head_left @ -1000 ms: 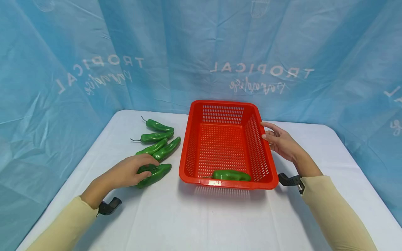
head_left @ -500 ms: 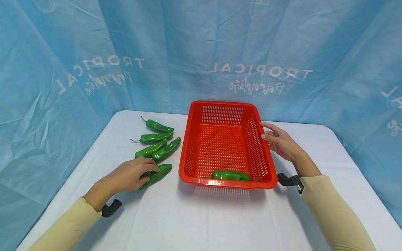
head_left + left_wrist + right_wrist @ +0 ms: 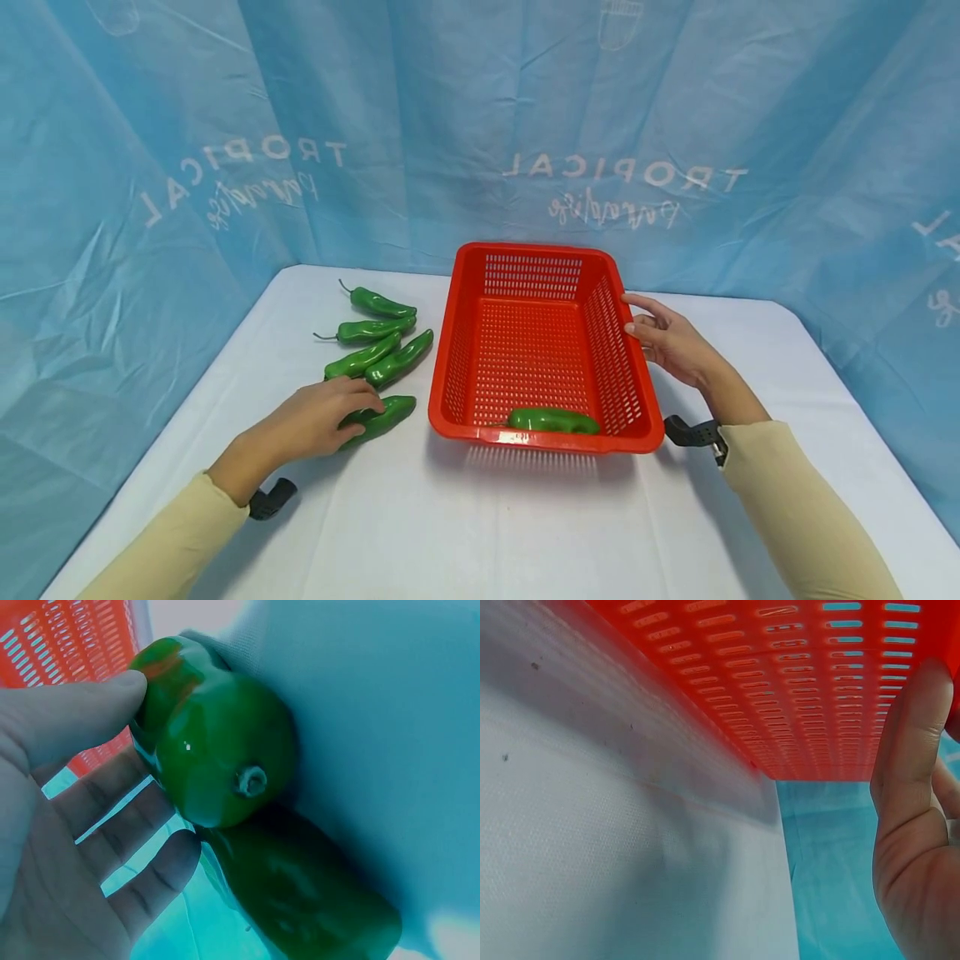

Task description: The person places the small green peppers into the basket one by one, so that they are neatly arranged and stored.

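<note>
In the head view my left hand (image 3: 322, 421) is at the left of the table, over a glossy green pepper (image 3: 392, 412) whose tip shows past the fingers. The left wrist view has the thumb on one side of this pepper (image 3: 225, 750) and fingers on the other, pinching it. A second green pepper (image 3: 307, 885) lies close under it. My right hand (image 3: 675, 346) holds the right rim of a red plastic basket (image 3: 545, 440); in the right wrist view its thumb lies against the slotted outer wall. One green pepper (image 3: 553, 420) lies inside, along the near wall.
Several more green peppers (image 3: 377, 329) lie on the white table (image 3: 480, 533) beyond my left hand, left of the basket. A blue printed curtain (image 3: 450, 125) hangs behind and along both sides of the table.
My left hand has moved slightly right and its fingers have drawn in on the pepper, which has shifted a little to the right. The right hand and basket stay in place.
</note>
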`<state>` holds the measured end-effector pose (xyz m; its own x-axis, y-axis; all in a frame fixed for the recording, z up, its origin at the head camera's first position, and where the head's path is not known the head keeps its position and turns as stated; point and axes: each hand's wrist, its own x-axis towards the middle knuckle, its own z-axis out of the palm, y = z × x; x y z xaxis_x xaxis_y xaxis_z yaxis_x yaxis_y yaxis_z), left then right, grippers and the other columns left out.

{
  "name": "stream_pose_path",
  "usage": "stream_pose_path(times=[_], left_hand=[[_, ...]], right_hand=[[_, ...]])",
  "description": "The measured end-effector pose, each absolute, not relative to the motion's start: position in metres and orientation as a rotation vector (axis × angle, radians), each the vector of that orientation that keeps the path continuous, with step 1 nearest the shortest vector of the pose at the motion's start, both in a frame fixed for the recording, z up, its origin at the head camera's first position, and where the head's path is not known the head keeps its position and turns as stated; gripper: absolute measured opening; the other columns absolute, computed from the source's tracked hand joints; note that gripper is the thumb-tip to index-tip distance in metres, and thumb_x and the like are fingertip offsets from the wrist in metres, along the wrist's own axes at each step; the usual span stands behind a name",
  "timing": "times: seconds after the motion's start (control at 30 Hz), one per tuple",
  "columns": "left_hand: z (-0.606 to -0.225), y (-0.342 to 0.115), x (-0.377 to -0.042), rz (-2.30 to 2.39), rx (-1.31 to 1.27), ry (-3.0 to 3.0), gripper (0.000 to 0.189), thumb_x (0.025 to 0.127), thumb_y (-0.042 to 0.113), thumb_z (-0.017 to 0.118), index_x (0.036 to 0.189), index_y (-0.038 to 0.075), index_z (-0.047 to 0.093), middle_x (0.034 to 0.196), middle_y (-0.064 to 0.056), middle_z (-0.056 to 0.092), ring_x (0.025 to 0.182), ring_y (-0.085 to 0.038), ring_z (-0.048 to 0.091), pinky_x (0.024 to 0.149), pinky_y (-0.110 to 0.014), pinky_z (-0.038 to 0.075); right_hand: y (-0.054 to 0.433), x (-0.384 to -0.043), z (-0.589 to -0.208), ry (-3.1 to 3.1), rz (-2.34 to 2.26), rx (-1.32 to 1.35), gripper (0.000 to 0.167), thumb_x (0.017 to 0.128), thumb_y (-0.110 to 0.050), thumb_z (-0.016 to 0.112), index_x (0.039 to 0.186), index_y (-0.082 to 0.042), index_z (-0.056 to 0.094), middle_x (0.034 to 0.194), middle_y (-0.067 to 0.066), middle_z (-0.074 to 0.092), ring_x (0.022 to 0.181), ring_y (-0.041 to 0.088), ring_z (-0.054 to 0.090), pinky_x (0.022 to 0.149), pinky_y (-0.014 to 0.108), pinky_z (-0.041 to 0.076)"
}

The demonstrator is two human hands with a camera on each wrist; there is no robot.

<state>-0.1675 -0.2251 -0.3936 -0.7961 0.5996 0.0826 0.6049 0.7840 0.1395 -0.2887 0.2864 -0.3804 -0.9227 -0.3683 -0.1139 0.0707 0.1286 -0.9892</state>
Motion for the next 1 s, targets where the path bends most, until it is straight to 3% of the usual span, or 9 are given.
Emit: stream_pose_path(times=[0.63,1.0], left_hand=[[-0.3976,-0.2265,-0.1696,-0.212,-1.003,-2.879,0.036,0.076,0.0,0.08,0.105,0.021,0.073,0.109,0.003,0.068,0.101,-0.02,0.062,0.085,-0.041,0.055],[-0.3941,-0.2256,-0.1676,-0.272,-1.007,-2.95,0.037,0.078,0.007,0.081,0.109,0.024,0.072,0.111,0.004,0.063,0.096,-0.016,0.063,0.072,-0.033,0.056]], right_hand=[[0.2865,-0.2869,-0.3809,2.067,-1.868,-0.33,0.064,0.102,-0.018,0.055,0.158,-0.016,0.023,0.105,-0.006,0.068,0.089,0.008,0.071,0.078,0.028,0.061],[0.2861,-0.2872,-0.3797,2.023,-1.899,-0.343,0.063,0.102,-0.015,0.053,0.157,-0.014,0.023,0.105,-0.005,0.069,0.088,0.009,0.071,0.078,0.028,0.061]])
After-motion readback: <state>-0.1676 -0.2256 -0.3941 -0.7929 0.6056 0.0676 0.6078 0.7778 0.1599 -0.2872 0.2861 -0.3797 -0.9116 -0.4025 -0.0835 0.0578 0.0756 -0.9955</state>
